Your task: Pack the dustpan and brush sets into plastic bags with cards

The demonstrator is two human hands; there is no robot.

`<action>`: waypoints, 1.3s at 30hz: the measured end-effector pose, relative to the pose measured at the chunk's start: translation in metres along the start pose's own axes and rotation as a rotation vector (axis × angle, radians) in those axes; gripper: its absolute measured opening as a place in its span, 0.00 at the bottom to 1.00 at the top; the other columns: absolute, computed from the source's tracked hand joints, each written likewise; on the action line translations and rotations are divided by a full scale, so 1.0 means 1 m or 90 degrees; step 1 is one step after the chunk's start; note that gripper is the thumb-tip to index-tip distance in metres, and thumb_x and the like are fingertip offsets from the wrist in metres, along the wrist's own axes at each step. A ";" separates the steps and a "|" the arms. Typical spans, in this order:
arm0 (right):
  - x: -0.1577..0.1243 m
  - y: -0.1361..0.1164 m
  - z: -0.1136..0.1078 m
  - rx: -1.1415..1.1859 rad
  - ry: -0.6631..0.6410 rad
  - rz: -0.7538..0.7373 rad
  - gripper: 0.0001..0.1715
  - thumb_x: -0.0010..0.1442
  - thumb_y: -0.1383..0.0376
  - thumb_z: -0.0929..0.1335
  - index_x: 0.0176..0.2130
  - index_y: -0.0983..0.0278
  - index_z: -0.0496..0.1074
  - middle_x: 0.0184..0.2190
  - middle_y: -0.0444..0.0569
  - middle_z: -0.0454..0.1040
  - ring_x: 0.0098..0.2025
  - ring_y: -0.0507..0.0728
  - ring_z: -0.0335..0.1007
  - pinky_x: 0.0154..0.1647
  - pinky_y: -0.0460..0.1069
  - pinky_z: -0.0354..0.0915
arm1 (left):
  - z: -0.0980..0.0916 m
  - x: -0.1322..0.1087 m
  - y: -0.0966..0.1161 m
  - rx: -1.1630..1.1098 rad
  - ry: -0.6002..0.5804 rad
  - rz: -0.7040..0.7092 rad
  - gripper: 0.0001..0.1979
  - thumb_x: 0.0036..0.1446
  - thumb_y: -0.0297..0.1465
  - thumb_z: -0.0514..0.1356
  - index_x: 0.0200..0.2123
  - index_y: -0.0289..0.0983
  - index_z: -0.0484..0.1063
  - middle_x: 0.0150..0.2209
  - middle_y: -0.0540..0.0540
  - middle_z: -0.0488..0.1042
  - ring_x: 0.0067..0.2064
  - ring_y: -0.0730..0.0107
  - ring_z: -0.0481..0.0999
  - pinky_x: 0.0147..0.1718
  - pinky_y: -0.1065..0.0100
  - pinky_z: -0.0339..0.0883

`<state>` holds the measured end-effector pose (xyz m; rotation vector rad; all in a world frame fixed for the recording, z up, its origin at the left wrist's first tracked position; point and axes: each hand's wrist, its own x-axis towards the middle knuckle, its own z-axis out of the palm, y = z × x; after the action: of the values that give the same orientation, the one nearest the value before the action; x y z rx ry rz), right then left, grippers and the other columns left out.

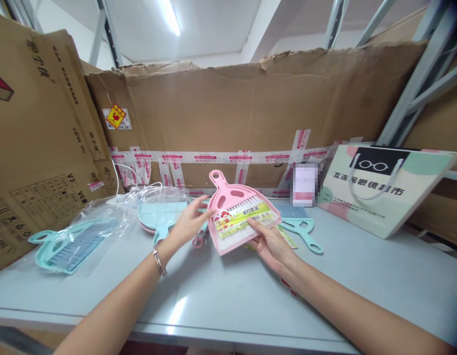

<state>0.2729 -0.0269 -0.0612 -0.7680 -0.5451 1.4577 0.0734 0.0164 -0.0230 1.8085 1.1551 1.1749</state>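
A pink dustpan (212, 231) is held up above the table, handle pointing away, with a pink brush nested in it and white bristles showing. Across it lies a yellow-green printed label (243, 220). My right hand (272, 244) pinches the dustpan's lower right edge, thumb on top and fingers beneath. My left hand (193, 217) is at its left edge with fingers stretched out and apart; I cannot tell whether the fingertips touch it. Behind my left hand lie turquoise dustpans (162, 214). To the right, a turquoise brush (304, 229) rests on the table.
A bagged turquoise dustpan and brush set (71, 244) lies at the left on the grey table (221, 301). Clear plastic bags (119, 207) are behind it. A paper bag (383, 192), a blurred-out phone-like object (304, 185) and cardboard boxes (228, 108) stand along the back and sides.
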 end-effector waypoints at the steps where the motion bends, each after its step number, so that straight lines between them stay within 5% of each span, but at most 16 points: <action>1: 0.001 -0.003 -0.002 0.008 0.006 -0.010 0.15 0.46 0.73 0.72 0.37 0.63 0.72 0.32 0.46 0.79 0.34 0.56 0.76 0.33 0.48 0.74 | -0.017 0.005 0.000 0.092 0.080 0.050 0.24 0.51 0.43 0.58 0.48 0.37 0.67 0.41 0.42 0.75 0.37 0.65 0.74 0.34 0.66 0.69; 3: 0.002 -0.008 -0.007 0.018 0.019 -0.031 0.17 0.46 0.74 0.72 0.38 0.63 0.72 0.33 0.46 0.79 0.35 0.56 0.76 0.33 0.48 0.74 | -0.053 0.015 -0.003 0.266 0.229 0.079 0.21 0.55 0.45 0.52 0.42 0.35 0.70 0.39 0.41 0.76 0.40 0.62 0.74 0.41 0.63 0.67; 5: 0.004 -0.013 -0.009 0.018 0.025 -0.043 0.19 0.45 0.74 0.72 0.39 0.63 0.72 0.34 0.45 0.79 0.36 0.56 0.76 0.33 0.48 0.74 | -0.083 0.023 -0.012 0.463 0.272 -0.004 0.22 0.55 0.44 0.51 0.44 0.33 0.69 0.43 0.37 0.74 0.44 0.56 0.73 0.44 0.59 0.64; 8: 0.005 -0.015 -0.010 0.017 0.030 -0.037 0.19 0.45 0.75 0.72 0.40 0.63 0.72 0.34 0.46 0.79 0.35 0.56 0.76 0.33 0.48 0.74 | -0.103 0.028 -0.034 0.739 0.149 -0.229 0.26 0.48 0.45 0.56 0.43 0.31 0.70 0.46 0.30 0.72 0.49 0.42 0.69 0.45 0.49 0.61; 11: 0.003 -0.014 -0.009 0.010 0.035 -0.023 0.17 0.46 0.75 0.71 0.39 0.64 0.72 0.33 0.47 0.79 0.34 0.56 0.76 0.32 0.48 0.74 | -0.099 0.029 -0.052 0.823 0.069 -0.282 0.19 0.48 0.41 0.57 0.39 0.33 0.72 0.46 0.31 0.73 0.50 0.40 0.68 0.47 0.43 0.56; 20: -0.007 -0.012 -0.008 -0.053 -0.020 0.012 0.14 0.45 0.71 0.72 0.36 0.64 0.71 0.33 0.48 0.79 0.34 0.57 0.76 0.33 0.50 0.74 | -0.100 0.025 -0.038 0.897 0.172 -0.185 0.11 0.49 0.25 0.51 0.32 0.34 0.72 0.39 0.34 0.75 0.46 0.45 0.70 0.41 0.51 0.58; 25: -0.015 -0.013 -0.005 -0.098 -0.081 0.018 0.18 0.43 0.67 0.74 0.37 0.64 0.71 0.35 0.48 0.79 0.36 0.58 0.76 0.35 0.51 0.73 | -0.088 0.018 -0.015 0.900 0.335 0.074 0.10 0.55 0.29 0.49 0.34 0.35 0.70 0.38 0.38 0.72 0.43 0.53 0.68 0.38 0.59 0.59; 29: -0.021 -0.015 -0.002 -0.142 -0.121 0.037 0.17 0.43 0.65 0.74 0.36 0.65 0.72 0.35 0.49 0.79 0.36 0.58 0.76 0.36 0.50 0.73 | -0.057 0.013 -0.002 0.788 0.279 0.246 0.09 0.57 0.28 0.49 0.29 0.37 0.67 0.31 0.44 0.70 0.36 0.64 0.69 0.35 0.66 0.61; 34: -0.024 -0.009 -0.002 -0.190 -0.119 0.098 0.18 0.45 0.66 0.74 0.39 0.66 0.73 0.35 0.51 0.79 0.36 0.57 0.76 0.35 0.49 0.73 | -0.035 0.005 0.006 0.584 0.304 0.328 0.07 0.58 0.28 0.51 0.29 0.37 0.66 0.28 0.49 0.67 0.28 0.72 0.67 0.31 0.71 0.62; 39: -0.024 -0.003 0.000 -0.115 -0.102 0.153 0.21 0.47 0.70 0.72 0.43 0.67 0.71 0.35 0.52 0.79 0.36 0.56 0.76 0.36 0.48 0.73 | -0.022 -0.007 0.014 0.467 0.209 0.409 0.06 0.59 0.28 0.52 0.33 0.36 0.68 0.28 0.50 0.68 0.27 0.76 0.67 0.29 0.74 0.63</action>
<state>0.2738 -0.0509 -0.0557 -0.8872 -0.7333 1.7194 0.0563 0.0067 -0.0051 2.7621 1.3457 1.5778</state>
